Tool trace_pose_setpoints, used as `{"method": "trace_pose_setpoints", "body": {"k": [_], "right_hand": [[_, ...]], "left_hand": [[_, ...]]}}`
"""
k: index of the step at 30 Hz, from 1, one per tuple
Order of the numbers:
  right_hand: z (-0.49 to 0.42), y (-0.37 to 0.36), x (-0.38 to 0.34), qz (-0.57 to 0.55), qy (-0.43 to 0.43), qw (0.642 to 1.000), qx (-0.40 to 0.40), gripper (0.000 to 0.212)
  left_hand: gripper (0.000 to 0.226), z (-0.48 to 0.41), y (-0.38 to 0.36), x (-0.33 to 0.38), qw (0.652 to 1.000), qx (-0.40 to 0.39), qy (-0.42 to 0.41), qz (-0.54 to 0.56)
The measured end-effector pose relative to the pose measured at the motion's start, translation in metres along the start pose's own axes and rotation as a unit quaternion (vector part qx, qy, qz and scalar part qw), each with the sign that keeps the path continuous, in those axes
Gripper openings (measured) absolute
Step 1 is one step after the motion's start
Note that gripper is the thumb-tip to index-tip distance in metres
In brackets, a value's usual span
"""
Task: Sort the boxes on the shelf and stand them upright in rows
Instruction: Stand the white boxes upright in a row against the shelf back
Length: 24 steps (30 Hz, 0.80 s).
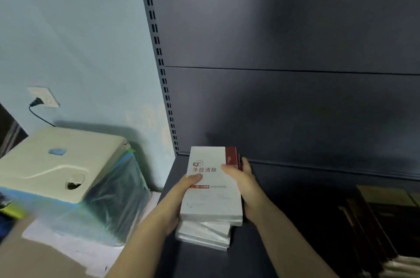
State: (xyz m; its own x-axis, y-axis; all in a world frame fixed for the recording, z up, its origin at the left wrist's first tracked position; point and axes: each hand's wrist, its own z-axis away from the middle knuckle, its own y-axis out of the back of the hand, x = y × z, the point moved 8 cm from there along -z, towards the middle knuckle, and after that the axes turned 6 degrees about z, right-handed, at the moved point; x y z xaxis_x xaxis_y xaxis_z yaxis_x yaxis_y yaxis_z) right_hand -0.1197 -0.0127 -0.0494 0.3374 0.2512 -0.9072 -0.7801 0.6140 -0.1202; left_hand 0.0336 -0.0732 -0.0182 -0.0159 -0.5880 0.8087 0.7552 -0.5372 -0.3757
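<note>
Because the white boxes [212,189] lie flat in a loose pile of shrink-wrapped packs, with the top one overhanging the two below it, the likeliest trouble is slippage: the film looks slick, and tipping the pile upright could let the lower packs slide out toward six o'clock. The left hand [179,195] grips the pile's left edge, thumb curled over the printed face; the right hand [246,183] clasps the right side, fingers wrapped by the red-edged box [231,157] tucked behind. The pile sits at the shelf's [284,243] left end, just beside the slotted upright [163,77] at eleven o'clock. The shelf's left edge runs close at nine o'clock, with a plastic-wrapped appliance [68,170] beyond the drop, so a pack pushed that way could fall off. Open room lies toward two and three o'clock along the back panel [295,107]; dark boxes [375,221] crowd four o'clock
</note>
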Motion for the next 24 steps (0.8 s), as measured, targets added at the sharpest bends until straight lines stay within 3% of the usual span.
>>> {"method": "trace_pose_setpoints", "body": {"k": [3, 5, 13, 18, 21, 24], "right_hand": [[0.017, 0.002, -0.015, 0.018, 0.008, 1.0, -0.002, 0.053], [0.028, 0.01, -0.02, 0.036, 0.003, 0.999, -0.005, 0.041], [0.071, 0.101, -0.014, 0.015, 0.005, 1.0, 0.009, 0.041], [0.101, 0.142, -0.033, 0.173, 0.025, 0.982, 0.066, 0.04], [0.106, 0.151, -0.043, 0.298, 0.04, 0.943, 0.14, 0.061], [0.105, 0.143, -0.049, 0.373, 0.069, 0.909, 0.172, 0.068]], "left_hand": [[0.037, 0.003, -0.008, -0.007, 1.0, -0.016, 0.003, -0.005], [0.036, 0.007, -0.02, -0.017, 0.999, -0.032, 0.01, -0.012], [0.041, 0.026, -0.105, -0.071, 0.992, -0.124, -0.019, -0.006], [0.034, 0.035, -0.132, -0.087, 0.992, -0.123, -0.008, -0.027], [0.025, 0.035, -0.127, -0.073, 0.993, -0.099, -0.017, -0.062], [0.027, 0.035, -0.114, -0.057, 0.996, -0.072, -0.026, -0.053]]}}
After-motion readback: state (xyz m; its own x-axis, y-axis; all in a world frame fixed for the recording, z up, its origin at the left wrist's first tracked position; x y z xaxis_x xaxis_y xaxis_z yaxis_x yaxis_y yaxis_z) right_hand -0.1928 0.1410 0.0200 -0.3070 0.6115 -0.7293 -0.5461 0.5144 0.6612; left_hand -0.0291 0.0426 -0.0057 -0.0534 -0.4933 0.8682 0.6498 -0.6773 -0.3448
